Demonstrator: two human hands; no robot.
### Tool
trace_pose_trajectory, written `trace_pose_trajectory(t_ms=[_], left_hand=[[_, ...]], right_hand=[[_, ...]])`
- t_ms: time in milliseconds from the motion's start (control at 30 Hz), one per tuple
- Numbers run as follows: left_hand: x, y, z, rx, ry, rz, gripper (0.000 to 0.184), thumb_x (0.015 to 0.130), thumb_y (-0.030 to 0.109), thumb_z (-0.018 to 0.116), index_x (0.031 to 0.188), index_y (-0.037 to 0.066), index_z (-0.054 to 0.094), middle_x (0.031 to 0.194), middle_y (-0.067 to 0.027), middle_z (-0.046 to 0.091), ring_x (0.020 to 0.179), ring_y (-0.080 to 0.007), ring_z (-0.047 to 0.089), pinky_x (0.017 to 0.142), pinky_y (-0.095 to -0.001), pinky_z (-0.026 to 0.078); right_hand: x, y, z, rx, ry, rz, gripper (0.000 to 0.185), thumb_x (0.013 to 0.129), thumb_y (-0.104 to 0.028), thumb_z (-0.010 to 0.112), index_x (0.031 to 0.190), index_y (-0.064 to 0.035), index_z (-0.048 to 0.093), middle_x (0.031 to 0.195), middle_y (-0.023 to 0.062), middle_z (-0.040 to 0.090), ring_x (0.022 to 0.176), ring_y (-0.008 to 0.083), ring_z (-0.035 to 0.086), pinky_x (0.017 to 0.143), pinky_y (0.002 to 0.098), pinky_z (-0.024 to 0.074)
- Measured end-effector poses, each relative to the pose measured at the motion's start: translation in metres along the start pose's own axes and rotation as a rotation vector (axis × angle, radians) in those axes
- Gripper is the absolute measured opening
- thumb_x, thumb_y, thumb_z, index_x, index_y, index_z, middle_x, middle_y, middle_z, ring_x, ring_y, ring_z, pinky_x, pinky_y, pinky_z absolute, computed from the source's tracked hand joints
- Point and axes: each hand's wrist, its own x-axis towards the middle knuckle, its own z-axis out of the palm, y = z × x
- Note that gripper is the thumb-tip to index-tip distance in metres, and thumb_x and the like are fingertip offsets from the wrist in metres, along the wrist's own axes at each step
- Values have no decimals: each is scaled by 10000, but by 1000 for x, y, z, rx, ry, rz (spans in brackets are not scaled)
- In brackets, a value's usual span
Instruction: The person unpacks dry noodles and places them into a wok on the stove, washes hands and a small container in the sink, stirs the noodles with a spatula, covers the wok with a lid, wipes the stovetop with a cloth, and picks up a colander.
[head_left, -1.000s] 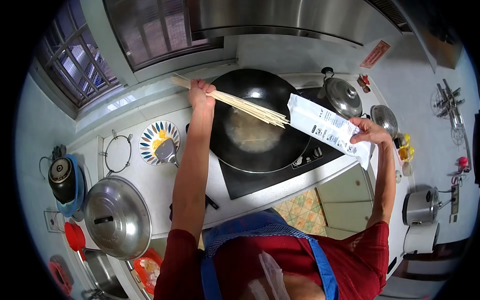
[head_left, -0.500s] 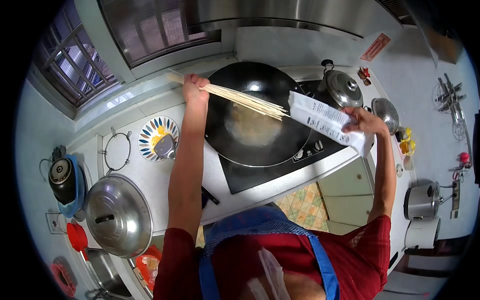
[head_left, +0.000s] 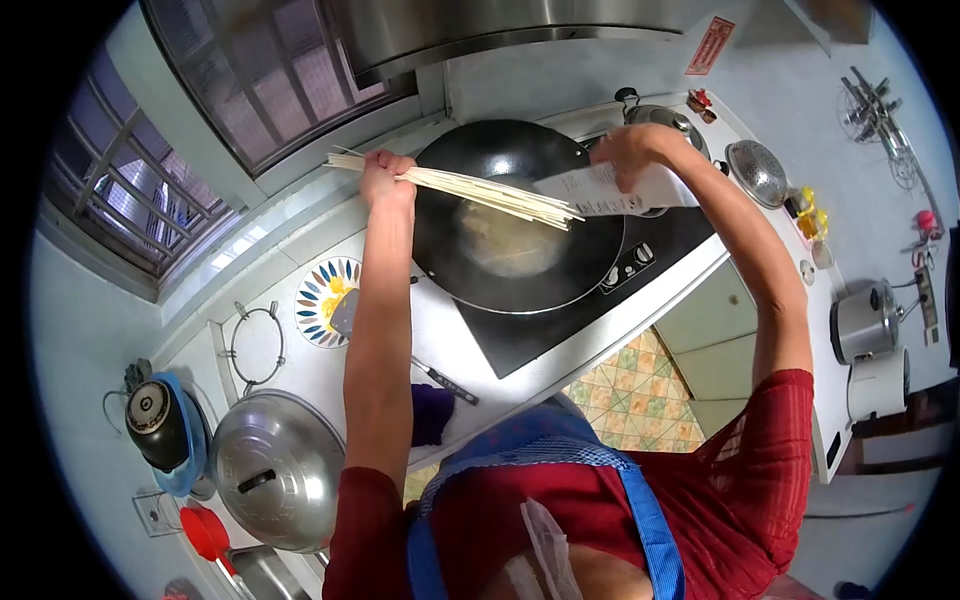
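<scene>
Gripping a bundle of pale noodle sticks (head_left: 490,196), the left hand (head_left: 388,180) shows in the head view as a closed fist at the wok's left rim. The sticks slant over the wok (head_left: 590,265), above its cloudy liquid (head_left: 510,248). Over the wok's right side, the right hand (head_left: 632,155) holds a white packet (head_left: 598,195), fingers bent down against it; the sticks' ends overlap the packet's edge, though whether they touch cannot be told. Left of the wok lies a patterned plate (head_left: 304,317); right of it, a perforated strainer (head_left: 757,172).
</scene>
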Motion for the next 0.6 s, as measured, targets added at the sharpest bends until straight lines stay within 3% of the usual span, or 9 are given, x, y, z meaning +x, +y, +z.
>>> trace_pose_trajectory(t_ms=[133, 200, 267, 400, 500, 600], left_hand=[[3, 1, 1, -38, 8, -88, 293, 933, 202, 380, 663, 89, 370, 561, 17, 288, 427, -97, 221, 399, -236, 227], [0, 1, 4, -25, -1, -98, 298, 933, 205, 380, 659, 89, 371, 559, 17, 290, 423, -98, 223, 396, -239, 226], [-4, 2, 6, -42, 24, -133, 300, 934, 215, 378, 663, 87, 378, 557, 17, 292, 421, -99, 227, 393, -242, 223], [-8, 7, 5, -39, 8, -111, 290, 928, 209, 388, 665, 88, 386, 556, 19, 288, 423, -96, 227, 394, -242, 223], [-9, 9, 4, -63, -36, -116, 276, 920, 193, 396, 666, 87, 391, 557, 20, 287, 425, -93, 225, 395, -242, 222], [-10, 8, 1, -59, -25, -94, 274, 925, 192, 381, 673, 85, 393, 556, 21, 279, 425, -92, 217, 394, -242, 224]], right_hand=[[16, -18, -25, 58, -92, 114, 637, 487, -184, 693, 1106, -107, 568, 1028, 124, 600, 925, 285, 592, 734, 389, 486], [29, -25, -24, -49, -157, 46, 633, 480, -174, 691, 1096, -96, 571, 1018, 115, 602, 914, 278, 597, 725, 385, 488], [38, -28, -24, -82, -228, 66, 465, 476, -175, 702, 919, -45, 647, 911, 114, 644, 812, 286, 625, 678, 384, 497], [34, -21, -37, -57, -107, 67, 503, 491, -168, 683, 980, -64, 631, 960, 108, 632, 850, 283, 614, 686, 387, 490], [18, -23, -46, 78, 10, 163, 610, 511, -150, 642, 1116, -124, 576, 1106, 99, 583, 948, 281, 581, 725, 380, 482], [37, -20, -22, -40, -27, 61, 501, 603, -158, 589, 1100, -108, 548, 1063, 140, 575, 921, 291, 585, 741, 393, 486]])
